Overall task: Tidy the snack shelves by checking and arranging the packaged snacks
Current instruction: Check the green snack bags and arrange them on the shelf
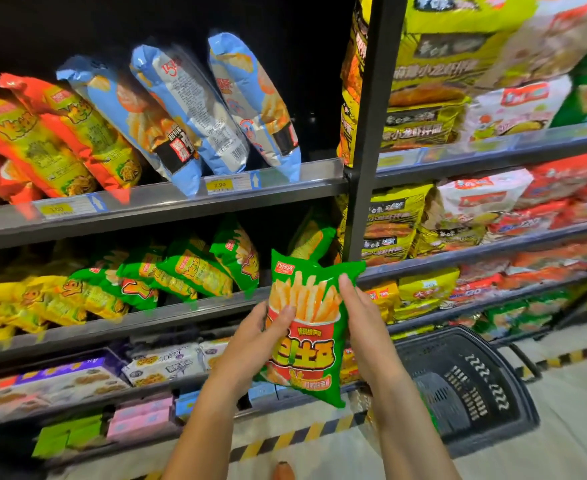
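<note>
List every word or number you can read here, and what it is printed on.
"2.90": yellow price label on the upper shelf rail.
"小龙虾拌面": yellow-green noodle pack, right bay.
Left yellow price label: blurred, perhaps "3.00".
Green plastic fries bag, held: large characters too smeared to read.
Blue bags, red bags: print too blurred.

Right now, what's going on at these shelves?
A person holds a green bag of fries-style snacks in front of the snack shelves. The left hand pinches its left edge, the right hand grips its right edge. Similar green packets lie on the shelf behind it. A black basket sits on the floor nearby.
</note>
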Demonstrator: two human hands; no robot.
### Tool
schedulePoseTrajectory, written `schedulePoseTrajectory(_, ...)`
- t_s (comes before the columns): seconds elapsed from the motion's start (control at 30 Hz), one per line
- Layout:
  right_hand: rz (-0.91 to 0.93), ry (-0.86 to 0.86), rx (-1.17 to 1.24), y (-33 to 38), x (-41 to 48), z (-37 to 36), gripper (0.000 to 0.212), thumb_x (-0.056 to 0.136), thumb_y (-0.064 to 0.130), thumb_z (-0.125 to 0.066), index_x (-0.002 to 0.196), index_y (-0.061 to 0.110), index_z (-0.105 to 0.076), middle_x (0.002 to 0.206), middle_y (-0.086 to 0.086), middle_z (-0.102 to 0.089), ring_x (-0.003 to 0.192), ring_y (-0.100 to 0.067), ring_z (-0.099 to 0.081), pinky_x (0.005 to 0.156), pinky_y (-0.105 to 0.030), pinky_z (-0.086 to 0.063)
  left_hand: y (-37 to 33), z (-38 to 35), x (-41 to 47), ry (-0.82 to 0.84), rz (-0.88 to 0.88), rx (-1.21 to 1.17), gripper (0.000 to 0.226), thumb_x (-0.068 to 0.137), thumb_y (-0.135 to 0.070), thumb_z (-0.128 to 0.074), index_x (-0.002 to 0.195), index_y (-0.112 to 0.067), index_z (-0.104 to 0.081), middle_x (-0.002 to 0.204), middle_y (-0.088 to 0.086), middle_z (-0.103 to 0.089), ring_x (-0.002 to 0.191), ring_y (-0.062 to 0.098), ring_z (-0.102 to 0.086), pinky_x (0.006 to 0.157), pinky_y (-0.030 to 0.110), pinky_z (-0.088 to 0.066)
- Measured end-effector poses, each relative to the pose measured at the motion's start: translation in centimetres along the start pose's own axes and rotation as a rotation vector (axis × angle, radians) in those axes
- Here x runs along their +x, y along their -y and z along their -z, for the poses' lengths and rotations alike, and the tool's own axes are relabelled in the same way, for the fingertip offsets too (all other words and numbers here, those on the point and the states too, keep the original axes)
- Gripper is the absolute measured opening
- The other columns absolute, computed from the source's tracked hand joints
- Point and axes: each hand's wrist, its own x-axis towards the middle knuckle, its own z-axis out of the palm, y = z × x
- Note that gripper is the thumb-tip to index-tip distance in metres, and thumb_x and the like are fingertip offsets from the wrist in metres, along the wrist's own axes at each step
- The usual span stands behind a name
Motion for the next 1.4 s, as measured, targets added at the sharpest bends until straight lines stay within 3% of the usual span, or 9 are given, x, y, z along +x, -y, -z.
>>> schedulePoseTrajectory(0.23,0.025,0.072,-0.039,-0.9,-3.3,-0.3,0.055,0.080,0.071,-0.058,0.123,0.036,-0.060,0.110,0.010,-0.076,0.093,-0.002,-0.076,0.075,-0.025,-0.061,0.4,-2.0,-3.2,-0.248,-0.059,-0.026,0.056,0.077,-0.066,-0.071,0.121,-0.030,-0.067,0.107,-0.006,-0.081,0.096,0.015,-0.079,0.091,0.047,-0.063)
schedulePoseTrajectory(0.3,0.068,0.064,-0.155,-1.0,-3.9,-0.6,0.055,0.078,0.075,-0.061,0.119,0.040,-0.058,0.116,0.009,-0.074,0.098,-0.005,-0.075,0.082,-0.030,-0.062,0.0,-2.6,-3.8,-0.277,-0.068,-0.016,0.062,0.074,-0.069,-0.072,0.123,-0.032,-0.066,0.108,-0.007,-0.081,0.095,0.013,-0.079,0.090,0.046,-0.064)
schedulePoseTrajectory(0.47,0.115,-0.024,-0.159,-0.6,-4.2,-0.1,0.060,0.075,0.073,-0.064,0.120,0.033,-0.063,0.108,0.009,-0.077,0.093,-0.005,-0.075,0.077,-0.027,-0.060,-1.4,-2.7,-4.9,-0.165,-0.025,-0.031,0.072,0.075,-0.082,-0.069,0.127,-0.032,-0.064,0.117,-0.004,-0.079,0.102,0.016,-0.078,0.096,0.048,-0.061)
schedulePoseTrajectory(0.6,0.025,0.043,0.043,-0.4,-4.1,1.2,0.051,0.083,0.065,-0.062,0.122,0.032,-0.065,0.107,0.001,-0.081,0.099,-0.019,-0.079,0.091,-0.047,-0.063,-3.0,-2.0,-5.4,-0.101,0.025,-0.184,0.064,0.094,-0.076,-0.038,0.122,-0.029,-0.070,0.114,-0.007,-0.080,0.115,0.017,-0.072,0.097,0.045,-0.055)
schedulePoseTrajectory(0.8,-0.068,0.087,0.190,-1.0,-3.9,1.3,0.062,0.089,0.065,-0.059,0.134,0.023,-0.063,0.116,-0.010,-0.079,0.107,-0.031,-0.077,0.099,-0.058,-0.058,-4.0,-1.4,-6.1,-0.101,0.030,-0.306,0.081,0.086,-0.077,-0.040,0.135,-0.017,-0.062,0.128,0.004,-0.076,0.121,0.026,-0.071,0.107,0.053,-0.052)
schedulePoseTrajectory(1.07,0.035,0.074,0.070,0.2,-4.7,0.2,0.053,0.088,0.063,-0.062,0.127,0.027,-0.065,0.106,0.001,-0.082,0.096,-0.019,-0.080,0.085,-0.042,-0.064,-4.5,-2.7,-6.5,0.011,-0.002,-0.090,0.049,0.100,-0.067,-0.045,0.130,-0.035,-0.067,0.119,-0.008,-0.079,0.107,0.011,-0.077,0.092,0.036,-0.059)
schedulePoseTrajectory(1.2,0.016,0.119,0.023,1.0,-5.5,0.2,0.051,0.095,0.073,-0.046,0.123,0.037,-0.069,0.110,0.003,-0.081,0.103,-0.017,-0.078,0.098,-0.050,-0.060,-3.5,-2.6,-6.3,-0.059,0.014,-0.025,0.072,0.084,-0.086,-0.058,0.141,-0.043,-0.057,0.124,-0.008,-0.077,0.110,0.017,-0.076,0.102,0.050,-0.057)
schedulePoseTrajectory(1.3,-0.005,0.133,0.002,1.7,-5.9,0.9,0.063,0.088,0.085,-0.031,0.106,0.045,-0.077,0.111,0.005,-0.080,0.110,-0.021,-0.075,0.104,-0.055,-0.055,-3.1,-2.5,-6.9,-0.120,0.030,-0.072,0.058,0.089,-0.082,-0.051,0.126,-0.042,-0.068,0.115,-0.005,-0.080,0.103,0.018,-0.079,0.096,0.044,-0.058)
schedulePoseTrajectory(1.4,0.022,0.154,0.034,2.4,-6.3,1.6,0.079,0.085,0.082,-0.026,0.121,0.027,-0.070,0.108,-0.010,-0.080,0.092,-0.028,-0.076,0.082,-0.045,-0.063,-3.0,-2.4,-7.4,-0.140,0.056,-0.119,0.053,0.097,-0.072,-0.044,0.119,-0.034,-0.074,0.105,0.001,-0.082,0.094,0.019,-0.080,0.088,0.041,-0.059)
